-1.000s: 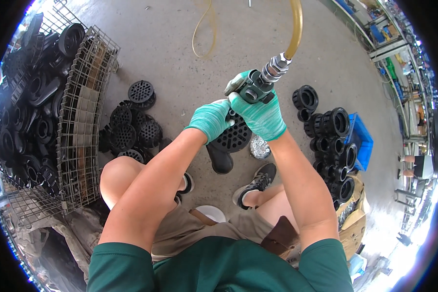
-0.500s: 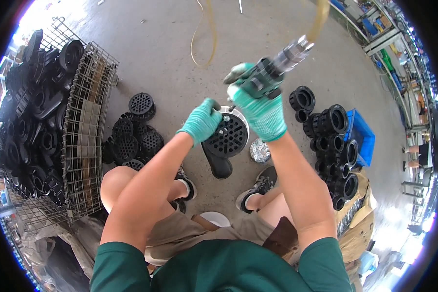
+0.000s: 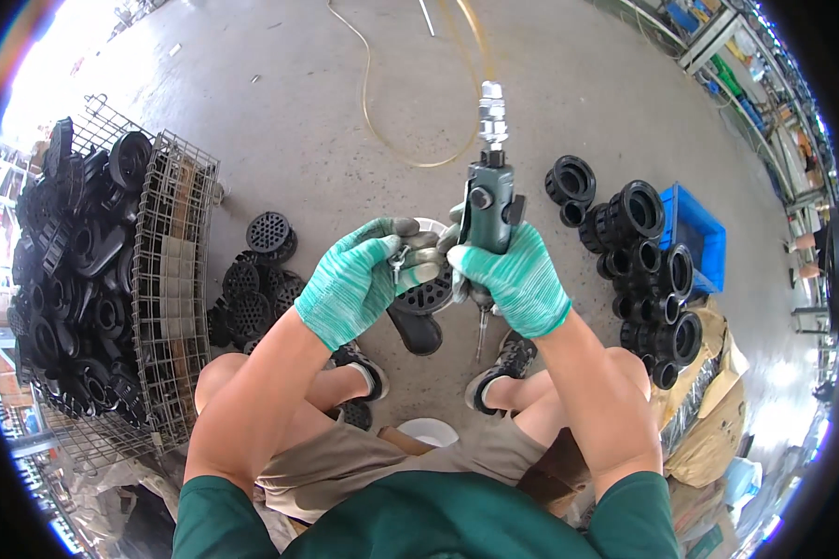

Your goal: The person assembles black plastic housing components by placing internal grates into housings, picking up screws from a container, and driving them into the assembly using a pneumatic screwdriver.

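Turned L hand (image 3: pixel 359 284) vs 0.5 s ago, showing palm side w/ small metal fasteners (image 3: pixel 398 264) in fingers; swung driver (image 3: pixel 488 214) in R hand (image 3: pixel 520 284) from slanted to approx. straight, bringing bit (image 3: pixel 482 334) into sight, pointing twd feet, and shifting hose (image 3: pixel 478 37) L.

Both bare forearms (image 3: pixel 256 401) angle forward. The gloved left hand (image 3: pixel 350 287) is half-curled; the right hand (image 3: pixel 524 287) grips firmly.
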Available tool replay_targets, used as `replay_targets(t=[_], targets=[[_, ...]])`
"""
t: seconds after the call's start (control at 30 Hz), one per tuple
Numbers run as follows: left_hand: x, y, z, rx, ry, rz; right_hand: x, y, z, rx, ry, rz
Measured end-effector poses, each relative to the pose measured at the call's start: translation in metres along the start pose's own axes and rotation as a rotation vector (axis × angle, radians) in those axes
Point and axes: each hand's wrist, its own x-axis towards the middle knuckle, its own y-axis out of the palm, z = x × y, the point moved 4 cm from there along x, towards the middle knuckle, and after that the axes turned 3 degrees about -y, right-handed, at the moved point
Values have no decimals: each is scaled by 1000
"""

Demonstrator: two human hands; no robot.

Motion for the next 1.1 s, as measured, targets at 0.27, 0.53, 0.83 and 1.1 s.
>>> replay_targets(t=[0.27, 0.53, 0.83, 1.1], targets=[[-1, 15, 10, -44, 61, 25, -10, -3, 10, -304, -90, -41], [-4, 14, 16, 10, 63, -14, -6, 1, 6, -487, -393, -33], [-9, 17, 18, 26, 30, 5, -5, -6, 12, -600, -407, 81], [-9, 22, 17, 62, 102, 79, -3, 2, 7, -469, -332, 114]])
